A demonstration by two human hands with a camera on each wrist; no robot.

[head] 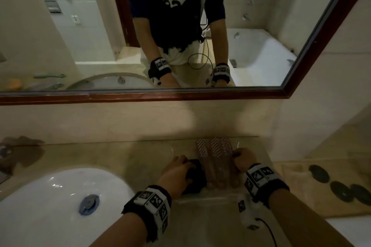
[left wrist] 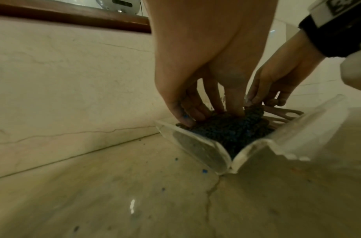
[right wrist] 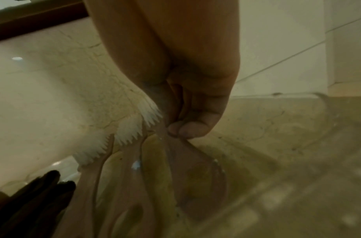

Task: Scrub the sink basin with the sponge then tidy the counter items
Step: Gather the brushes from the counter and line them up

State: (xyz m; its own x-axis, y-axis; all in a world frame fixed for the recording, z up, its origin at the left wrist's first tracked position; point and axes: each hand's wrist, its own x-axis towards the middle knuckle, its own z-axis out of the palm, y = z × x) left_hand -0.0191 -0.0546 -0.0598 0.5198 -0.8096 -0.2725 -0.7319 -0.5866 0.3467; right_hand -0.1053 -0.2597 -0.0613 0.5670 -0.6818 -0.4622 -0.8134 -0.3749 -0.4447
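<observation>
bathroom counter (head: 120, 154), beige stone, white sink basin (head: 50, 196) set in at the left with a metal drain plug (head: 89, 204). clear plastic tray (left wrist: 201, 154) sits on the counter right of the basin, near the back wall.

left hand (head: 176, 172): fingers curled down onto a dark sponge (left wrist: 228, 128), pressing it into the tray's left end. fingertips (left wrist: 187, 120) dig into the sponge top; grip narrow, closed round it. sponge looks crumpled, so its long axis cannot be told; in the head view it runs roughly front to back.

right hand (head: 244, 159): thumb and forefinger pinch the neck of a brownish toothbrush (right wrist: 175, 145) at the tray's right side. three toothbrushes lie side by side there, long axes front to back, white bristle heads (right wrist: 132, 130) toward the wall, handles toward the person.

small blue crumbs (left wrist: 205, 171) scattered on the counter just outside the tray corner.

mirror (head: 80, 26) with dark wood frame above the backsplash. dark oval stones (head: 341, 188) on a beige mat at far right.
</observation>
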